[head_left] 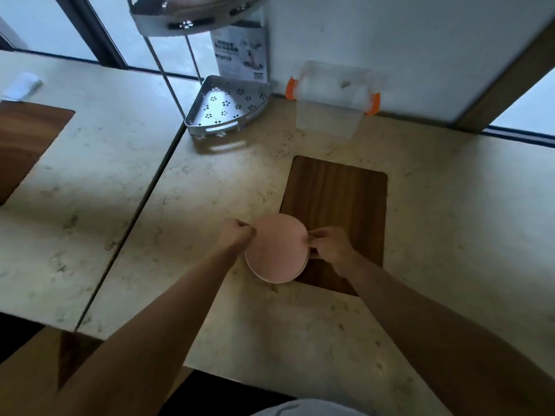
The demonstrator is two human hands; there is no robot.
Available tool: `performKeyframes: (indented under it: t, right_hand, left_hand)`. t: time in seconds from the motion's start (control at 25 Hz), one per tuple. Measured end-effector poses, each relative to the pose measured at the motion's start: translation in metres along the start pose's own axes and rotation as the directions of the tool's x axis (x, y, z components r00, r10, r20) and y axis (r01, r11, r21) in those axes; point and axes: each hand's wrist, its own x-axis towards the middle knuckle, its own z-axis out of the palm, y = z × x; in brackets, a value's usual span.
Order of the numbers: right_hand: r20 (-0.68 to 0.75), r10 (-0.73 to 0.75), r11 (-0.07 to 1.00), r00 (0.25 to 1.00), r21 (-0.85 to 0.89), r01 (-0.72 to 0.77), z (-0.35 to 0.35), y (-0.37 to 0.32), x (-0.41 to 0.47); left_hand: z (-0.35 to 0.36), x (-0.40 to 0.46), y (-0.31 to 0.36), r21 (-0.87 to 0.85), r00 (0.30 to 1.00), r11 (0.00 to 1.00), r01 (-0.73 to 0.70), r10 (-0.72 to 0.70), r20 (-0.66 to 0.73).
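Note:
A stack of round pink plates [274,250] lies at the near left corner of a dark wooden board [339,205] on the marble counter. My left hand [235,234] grips the stack's left rim with curled fingers. My right hand [329,244] pinches the right rim, thumb on top of the upper plate. How many plates are in the stack is hard to tell; at least two edges show at the right.
A clear plastic container [330,106] with orange clips stands against the back wall. A two-tier metal corner rack [228,106] sits at the back left, a printed card [240,52] behind it. A second wooden board [24,142] lies on the left counter.

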Motion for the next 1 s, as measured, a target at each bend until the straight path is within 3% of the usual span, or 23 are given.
performKeyframes:
  t: [0.24,0.48,0.76,1.0]
  right_hand:
    - [-0.076,-0.021,0.999,0.997,0.039,0.024,-0.067,-0.002,-0.006]
    - [-0.087,-0.032,0.997,0.996,0.068,0.038,-0.124,-0.028,-0.010]
    - [-0.189,-0.121,0.992,0.975,0.024,0.127,-0.170,-0.102,0.006]
    - [-0.247,-0.178,0.983,0.953,-0.002,0.183,-0.186,-0.191,0.054]
  left_hand:
    - [0.046,-0.016,0.048,0.106,0.995,0.989,-0.100,0.096,0.036]
    - [0.078,-0.030,0.094,0.094,0.992,0.988,-0.122,0.119,0.042]
    - [0.083,-0.012,0.183,0.086,0.964,0.961,-0.264,0.260,0.045]
    - [0.054,0.046,0.270,0.105,0.885,0.879,-0.466,0.459,0.082]
